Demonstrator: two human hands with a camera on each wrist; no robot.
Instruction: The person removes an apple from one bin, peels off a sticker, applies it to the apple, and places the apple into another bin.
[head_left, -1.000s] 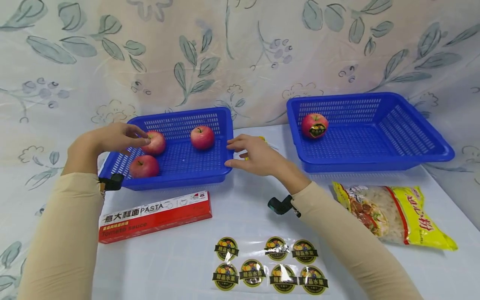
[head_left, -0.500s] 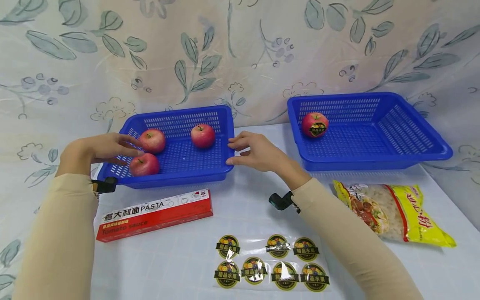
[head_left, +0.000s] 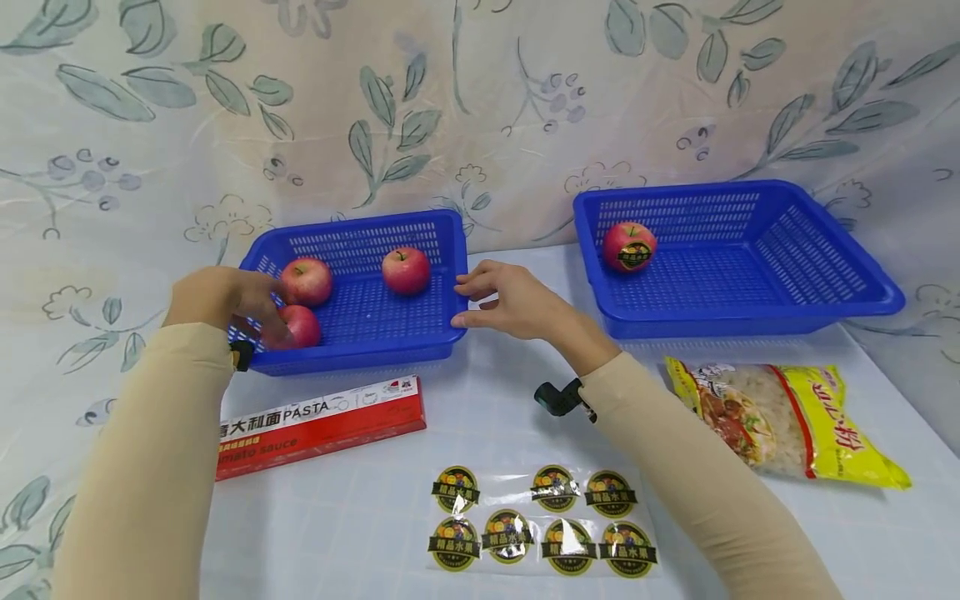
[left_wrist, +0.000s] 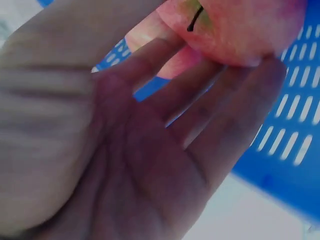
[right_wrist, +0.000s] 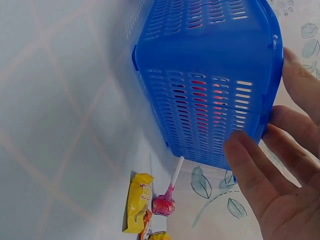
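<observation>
Floral cloth [head_left: 480, 150] backs the white counter [head_left: 337, 517]. Left hand [head_left: 251, 302]: fingers grasp the nearest apple [head_left: 306, 327], inside the left blue basket [head_left: 352, 357]. Right hand [head_left: 510, 300]: fingers relaxed against its right end. Recommended: steady the basket; lift clear of the neighbouring apple [head_left: 309, 282].

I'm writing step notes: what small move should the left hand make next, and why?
Probably settle the left hand firmly round the front apple before lifting: its fingers touch that apple, and another apple sits close behind in the left basket.
</observation>
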